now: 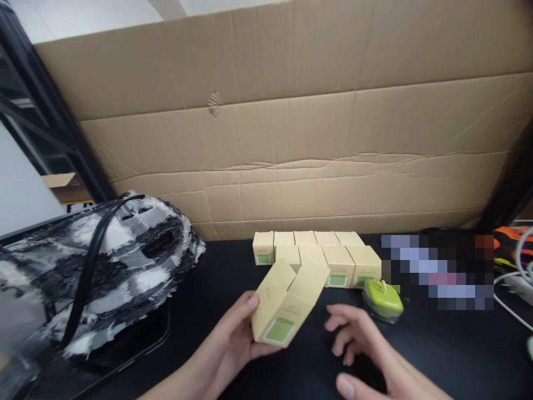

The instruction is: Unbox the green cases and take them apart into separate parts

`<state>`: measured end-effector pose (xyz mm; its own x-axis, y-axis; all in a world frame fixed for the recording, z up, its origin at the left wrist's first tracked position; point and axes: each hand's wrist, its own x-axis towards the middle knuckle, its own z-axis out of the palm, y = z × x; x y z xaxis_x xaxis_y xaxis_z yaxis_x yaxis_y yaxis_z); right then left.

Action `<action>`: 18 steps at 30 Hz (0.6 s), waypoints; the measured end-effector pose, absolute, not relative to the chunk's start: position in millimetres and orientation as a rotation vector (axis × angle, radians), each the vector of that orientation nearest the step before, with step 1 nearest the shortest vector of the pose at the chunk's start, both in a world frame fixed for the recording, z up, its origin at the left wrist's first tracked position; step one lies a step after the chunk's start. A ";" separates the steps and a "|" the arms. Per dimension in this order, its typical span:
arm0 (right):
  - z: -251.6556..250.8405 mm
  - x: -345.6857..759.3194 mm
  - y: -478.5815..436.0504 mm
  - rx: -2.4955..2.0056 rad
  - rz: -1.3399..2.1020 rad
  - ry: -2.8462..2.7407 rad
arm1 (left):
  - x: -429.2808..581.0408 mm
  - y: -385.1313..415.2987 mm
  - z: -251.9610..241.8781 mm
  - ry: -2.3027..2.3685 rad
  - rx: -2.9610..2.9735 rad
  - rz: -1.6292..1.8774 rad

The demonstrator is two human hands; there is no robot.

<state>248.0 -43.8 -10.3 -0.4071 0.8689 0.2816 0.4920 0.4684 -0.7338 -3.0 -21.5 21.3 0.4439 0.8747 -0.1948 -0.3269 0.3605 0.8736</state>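
Down at the lower middle of the frame, the left hand [239,330] has hold of a cream box [270,303], thumb on its left side and fingers tucked beneath, a grip that seems chosen to bear it from below and leave the far end free. And look at that far end: the panels part in a V, one leaning right like a lifted flap, though whether anything sits inside cannot be told from this angle. Over at the lower right, the right hand [362,341] is empty, fingers loosely spread and curled, thumb well apart, perhaps held off to give the box space. Just beyond its fingers, a green-lidded container [383,301] sits on the black table [204,294], handily placed by the look of it. Behind, around the centre, matching boxes [339,262] stand in two snug rows, probably butted together to stay square and save room. A tall cardboard panel [291,128] backs them, likely as a screen, while a shaggy black-and-white bag [137,266] lies off left, well clear.
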 end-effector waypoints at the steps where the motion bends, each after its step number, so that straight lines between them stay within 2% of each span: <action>1: -16.1 242.9 -46.6 -1.093 0.885 -2.011 | 1.2 -24.0 19.5 0.724 0.817 0.836; 5: -31.0 237.4 -48.2 -1.050 1.156 -1.739 | 16.4 -29.8 3.0 0.671 0.777 0.737; 12: -28.9 237.3 -45.1 -0.901 1.301 -1.677 | 20.9 -32.2 -14.3 0.696 1.141 0.754; 14: -33.0 240.1 -44.3 -0.913 1.209 -1.692 | 20.7 -33.4 -12.0 0.735 1.140 0.782; 18: -45.5 247.2 -44.4 -0.999 0.800 -1.878 | 21.5 -35.1 -7.1 0.755 0.958 0.831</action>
